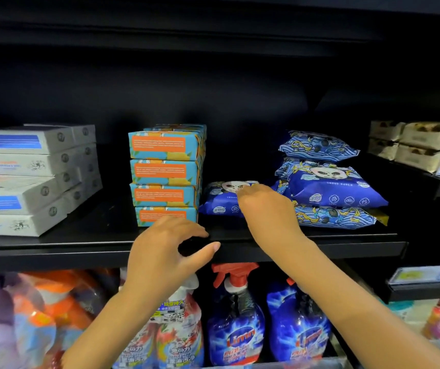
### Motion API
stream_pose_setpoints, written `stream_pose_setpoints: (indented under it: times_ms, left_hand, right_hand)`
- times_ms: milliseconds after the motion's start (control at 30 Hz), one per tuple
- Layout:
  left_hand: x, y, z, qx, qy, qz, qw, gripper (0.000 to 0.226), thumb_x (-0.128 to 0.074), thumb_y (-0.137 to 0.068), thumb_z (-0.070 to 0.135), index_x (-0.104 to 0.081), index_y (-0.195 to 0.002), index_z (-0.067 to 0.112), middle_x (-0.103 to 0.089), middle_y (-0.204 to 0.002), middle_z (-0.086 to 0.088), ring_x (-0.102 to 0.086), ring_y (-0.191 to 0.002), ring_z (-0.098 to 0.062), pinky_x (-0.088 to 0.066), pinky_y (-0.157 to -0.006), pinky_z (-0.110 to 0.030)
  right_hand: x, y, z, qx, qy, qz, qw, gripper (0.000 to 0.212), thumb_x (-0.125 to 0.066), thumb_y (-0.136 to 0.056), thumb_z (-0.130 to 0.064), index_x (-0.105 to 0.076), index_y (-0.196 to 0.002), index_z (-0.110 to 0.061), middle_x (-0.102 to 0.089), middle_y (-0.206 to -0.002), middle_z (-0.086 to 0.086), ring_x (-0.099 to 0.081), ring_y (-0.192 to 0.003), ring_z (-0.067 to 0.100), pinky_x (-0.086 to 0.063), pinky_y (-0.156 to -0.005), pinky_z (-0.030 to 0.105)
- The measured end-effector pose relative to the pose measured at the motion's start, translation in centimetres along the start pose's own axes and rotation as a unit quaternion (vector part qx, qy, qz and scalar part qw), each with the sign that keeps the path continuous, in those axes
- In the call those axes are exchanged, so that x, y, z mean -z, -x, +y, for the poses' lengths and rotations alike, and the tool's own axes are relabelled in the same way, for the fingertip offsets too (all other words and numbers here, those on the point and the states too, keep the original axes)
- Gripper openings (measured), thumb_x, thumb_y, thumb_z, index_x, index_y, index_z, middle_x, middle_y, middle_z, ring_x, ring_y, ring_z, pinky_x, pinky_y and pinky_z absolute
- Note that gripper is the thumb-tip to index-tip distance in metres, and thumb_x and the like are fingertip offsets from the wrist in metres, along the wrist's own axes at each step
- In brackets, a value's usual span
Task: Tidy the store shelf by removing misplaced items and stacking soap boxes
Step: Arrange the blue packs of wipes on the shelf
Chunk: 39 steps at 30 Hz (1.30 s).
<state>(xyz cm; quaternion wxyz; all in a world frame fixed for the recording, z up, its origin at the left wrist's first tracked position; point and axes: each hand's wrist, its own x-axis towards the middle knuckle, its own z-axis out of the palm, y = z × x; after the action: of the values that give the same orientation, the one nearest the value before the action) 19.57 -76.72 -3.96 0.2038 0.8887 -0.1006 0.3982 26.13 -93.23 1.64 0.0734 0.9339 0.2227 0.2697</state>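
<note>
The right hand (266, 209) is resting relaxed fingers on the crosswise wipes pack (217, 203), one o'clock from the empty, half-curled left hand (165, 251).

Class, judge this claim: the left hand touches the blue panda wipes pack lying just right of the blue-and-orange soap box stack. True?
No: the head view shows the right hand touches the blue panda wipes pack lying just right of the blue-and-orange soap box stack; the left hand holds nothing.

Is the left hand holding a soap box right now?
No, the left hand hovers empty in front of the blue-and-orange soap box stack.
</note>
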Motion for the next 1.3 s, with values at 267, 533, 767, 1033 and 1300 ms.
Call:
stream_pose_setpoints:
  times_ms: [267, 533, 767, 1033, 1300]
  left_hand:
    - [-0.3, -0.3, 0.6, -0.014, -0.005, -0.030, 0.999, 0.043, -0.048, -0.079, 0.059, -0.073, -0.086, 0.024, -0.069, -0.086, 0.014, -0.062, -0.087, -0.007, -0.040, -0.071, -0.013]
    - [-2.0, -1.7, 2.4, -0.047, -0.011, -0.047, 0.998, 0.049, -0.044, -0.078, 0.065, -0.073, -0.084, 0.026, -0.068, -0.086, 0.016, -0.062, -0.084, -0.009, -0.052, -0.063, -0.028]
    - [-3.1, -1.7, 3.0, -0.040, -0.034, -0.040, 0.998, 0.044, -0.041, -0.082, 0.064, -0.068, -0.083, 0.031, -0.064, -0.084, 0.019, -0.060, -0.081, -0.008, -0.048, -0.056, -0.026]
    - [-2.4, -1.9, 3.2, 0.003, 0.016, -0.044, 0.999, 0.049, -0.038, -0.077, 0.071, -0.070, -0.091, 0.035, -0.066, -0.090, 0.022, -0.059, -0.089, 0.000, -0.045, -0.064, -0.017]
    - [1.2, -5.2, 7.4, 0.170, 0.367, -0.071, 0.912, 0.040, -0.058, -0.065, 0.062, -0.069, -0.068, 0.023, -0.069, -0.064, 0.008, -0.065, -0.063, -0.005, -0.056, -0.065, -0.024]
  right_hand:
    - [0.8, -1.1, 0.3, 0.006, -0.032, -0.006, 0.999, 0.021, -0.052, -0.091, -0.009, -0.055, -0.113, -0.007, -0.056, -0.115, 0.008, -0.050, -0.109, 0.026, -0.037, -0.069, 0.030]
    - [1.0, 4.1, 10.1, 0.003, -0.088, 0.239, 0.967, 0.052, -0.073, -0.073, -0.041, -0.062, -0.110, -0.006, -0.066, -0.104, 0.008, -0.060, -0.099, 0.030, -0.044, -0.088, 0.035]
    - [-2.1, 5.4, 12.8, -0.037, -0.115, 0.149, 0.981, 0.079, -0.086, -0.060, -0.033, -0.053, -0.126, -0.007, -0.058, -0.124, 0.010, -0.052, -0.118, 0.032, -0.041, -0.100, 0.048]
    - [-2.0, 6.2, 11.2, 0.016, -0.151, 0.308, 0.939, 0.057, -0.067, -0.058, 0.009, -0.060, -0.112, -0.007, -0.065, -0.111, 0.007, -0.051, -0.107, 0.022, -0.040, -0.089, 0.033]
    - [-0.4, 6.8, 6.8, 0.133, -0.111, 0.460, 0.871, 0.026, -0.049, -0.087, 0.005, -0.068, -0.105, 0.002, -0.067, -0.110, 0.012, -0.059, -0.108, 0.025, -0.047, -0.090, 0.038]
